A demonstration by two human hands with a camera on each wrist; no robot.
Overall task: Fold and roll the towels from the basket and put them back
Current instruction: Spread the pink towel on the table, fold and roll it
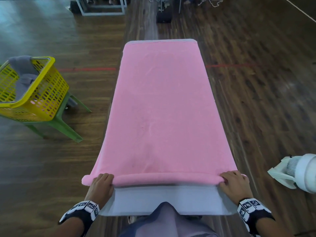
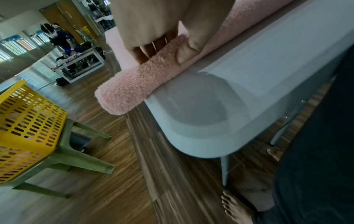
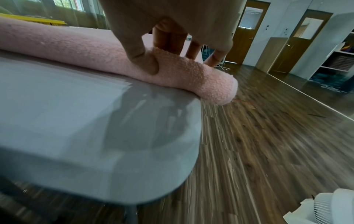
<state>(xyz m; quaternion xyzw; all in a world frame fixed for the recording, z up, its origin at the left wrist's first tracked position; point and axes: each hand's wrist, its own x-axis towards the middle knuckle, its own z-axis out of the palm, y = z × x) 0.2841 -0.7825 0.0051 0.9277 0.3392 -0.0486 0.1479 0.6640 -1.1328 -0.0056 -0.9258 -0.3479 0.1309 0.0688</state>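
A folded pink towel point(image 1: 160, 106) lies lengthwise along a narrow white table point(image 1: 164, 202), its near end turned into a thin roll point(image 1: 165, 179). My left hand point(image 1: 102, 183) grips the roll's left end point(image 2: 134, 91), thumb on the near side and fingers over the top. At the roll's right end point(image 3: 201, 78), my right hand point(image 1: 232, 181) holds it the same way. Both roll ends stick out past the table's sides. A yellow basket point(image 1: 32, 93) with grey towels point(image 1: 22, 65) in it stands to the left on a green stool point(image 1: 63, 124).
A white fan point(image 1: 297, 171) sits on the wooden floor at the right. Bare feet point(image 2: 237, 207) stand under the table's near end. In the left wrist view a person point(image 2: 59, 37) sits at a distant low table.
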